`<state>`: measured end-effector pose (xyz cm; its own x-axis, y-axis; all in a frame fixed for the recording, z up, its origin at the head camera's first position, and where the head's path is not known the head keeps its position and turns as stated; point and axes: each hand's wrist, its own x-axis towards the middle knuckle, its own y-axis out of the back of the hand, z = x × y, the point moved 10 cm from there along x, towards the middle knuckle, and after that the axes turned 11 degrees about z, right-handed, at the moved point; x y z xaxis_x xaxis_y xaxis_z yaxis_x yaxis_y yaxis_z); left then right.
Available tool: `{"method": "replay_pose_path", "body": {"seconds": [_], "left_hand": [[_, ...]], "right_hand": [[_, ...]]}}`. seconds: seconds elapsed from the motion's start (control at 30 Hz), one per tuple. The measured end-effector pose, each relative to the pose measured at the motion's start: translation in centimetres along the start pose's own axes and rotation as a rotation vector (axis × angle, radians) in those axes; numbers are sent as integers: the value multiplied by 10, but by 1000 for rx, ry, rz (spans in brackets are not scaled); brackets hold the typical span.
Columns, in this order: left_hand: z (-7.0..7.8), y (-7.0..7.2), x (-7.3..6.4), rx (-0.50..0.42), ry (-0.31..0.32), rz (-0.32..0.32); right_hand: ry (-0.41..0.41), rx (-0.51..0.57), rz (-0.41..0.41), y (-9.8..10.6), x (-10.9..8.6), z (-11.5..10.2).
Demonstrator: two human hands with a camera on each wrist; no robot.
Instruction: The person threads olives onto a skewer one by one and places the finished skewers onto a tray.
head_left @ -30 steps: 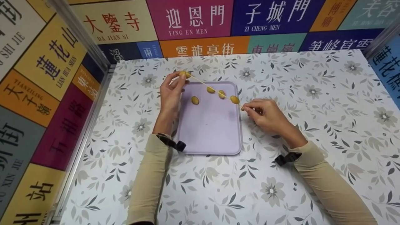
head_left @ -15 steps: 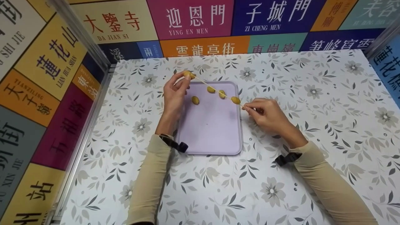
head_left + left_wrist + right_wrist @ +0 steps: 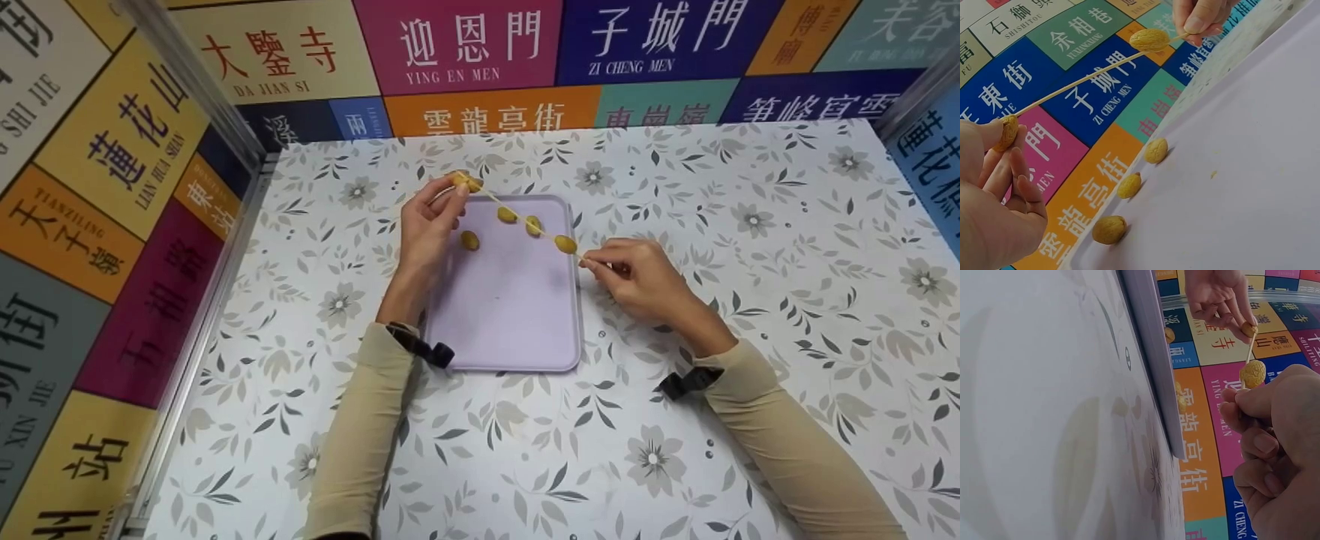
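My left hand pinches a yellow-brown, wrinkled oval fruit between thumb and fingers, at the far-left end of a thin wooden skewer. A second such fruit is threaded on the skewer close to my right hand. Right thumb and fingertips pinch the skewer's near end, just past that fruit, with the other fingers curled in, as the right wrist view shows. The skewer slants above a pale purple tray. Three loose fruits lie toward the tray's far side, one fruit at the left, apart from the other two.
The tray rests on a table covered in a floral print. Panels with large printed characters stand along the table's back and left sides. A tiny crumb lies on the tray.
My left hand has moved right, toward the right hand, with its fruit. The stretch of skewer visible between the two fruits is shorter. The right hand has barely moved; the loose fruits stay put.
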<state>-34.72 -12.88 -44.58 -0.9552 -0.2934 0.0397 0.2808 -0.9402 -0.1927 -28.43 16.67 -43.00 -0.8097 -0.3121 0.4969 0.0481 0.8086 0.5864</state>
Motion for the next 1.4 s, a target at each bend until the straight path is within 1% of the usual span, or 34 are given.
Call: {"method": "replay_pose_path", "body": {"seconds": [0.17,0.23,0.57,0.7,0.77,0.93,1.23,1.4], "left_hand": [[2,-4,-3,-25,-24,-28],[3,-5,-4,-21,-35,-40],[6,-13,-6,-1,-38,-104],[7,-17,-7,-9,-57,-135],[8,-19,-8,-11,-76,-153],[10,-23,-10,-12,-105,-172],[2,-27,-11,-37,-83,-186],[0,-29,-13,-27,-76,-190]], "right_hand": [[27,14,0,-1,0,-1],[36,19,2,-1,0,-2],[50,19,0,-1,-1,-2],[52,20,6,0,-1,-2],[51,19,10,0,-1,-2],[61,16,21,0,-1,-3],[63,15,52,2,-1,-3],[47,22,72,4,-1,-3]]}}
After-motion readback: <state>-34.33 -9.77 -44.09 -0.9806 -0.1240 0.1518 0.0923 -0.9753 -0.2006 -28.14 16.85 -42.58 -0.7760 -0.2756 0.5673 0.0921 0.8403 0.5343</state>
